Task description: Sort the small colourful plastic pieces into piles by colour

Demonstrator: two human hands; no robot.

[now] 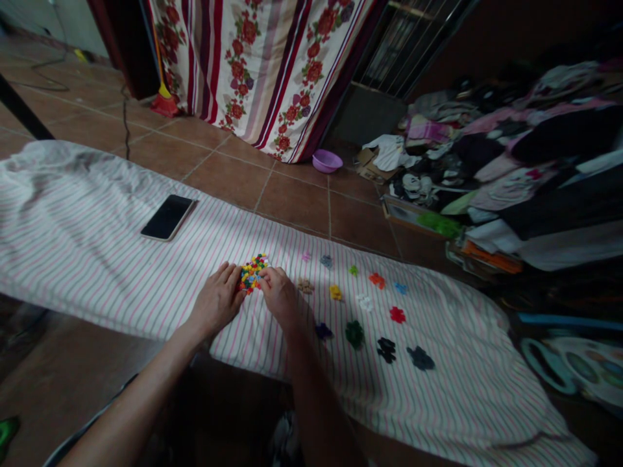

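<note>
A mixed pile of small, bright plastic pieces, mostly yellow, red, green and blue, lies on the striped cloth. My left hand rests flat against the pile's left side, fingers stretched out. At its right edge, my right hand has its fingertips pinched together on the pieces; what they hold is too small to make out. Further right, single-colour heaps sit apart in rows, among them yellow pieces, red pieces, orange pieces, dark green pieces, black pieces and dark grey pieces.
The striped cloth covers a long, narrow surface. A phone lies on it, left of my hands. Beyond are a floral curtain, a red broom, a purple basin and heaped clothes at the right.
</note>
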